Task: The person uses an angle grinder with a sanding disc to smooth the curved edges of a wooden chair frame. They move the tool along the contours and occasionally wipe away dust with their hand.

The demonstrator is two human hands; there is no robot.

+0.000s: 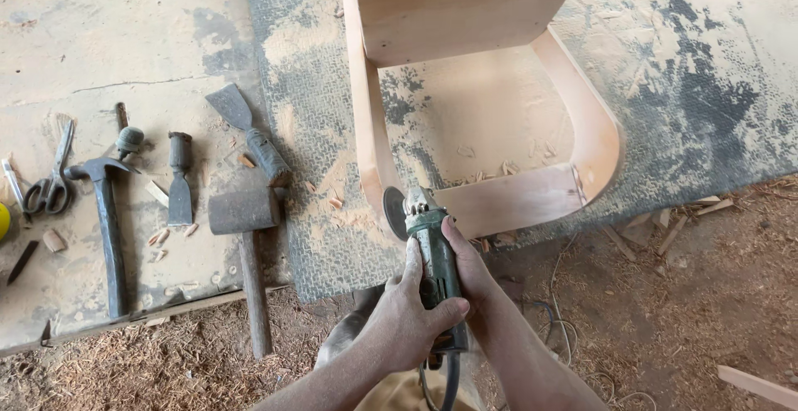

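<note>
Both my hands grip a green angle grinder point(427, 236). My left hand point(406, 311) wraps the rear of its body, and my right hand point(467, 271) holds it from the right side. Its dark disc point(393, 211) touches the rounded near-left corner of a curved light wooden frame point(515, 199). The frame lies on a dusty grey mat point(316, 211), with a flat wooden panel point(453, 8) at its far end. The grinder's cable point(449, 382) hangs down between my arms.
On the board to the left lie a wooden mallet point(245, 236), a claw hammer point(106, 220), two chisels point(179, 178) point(253, 141), scissors point(51, 180) and wood chips. Sawdust covers the ground. A wood strip point(756, 386) lies at lower right.
</note>
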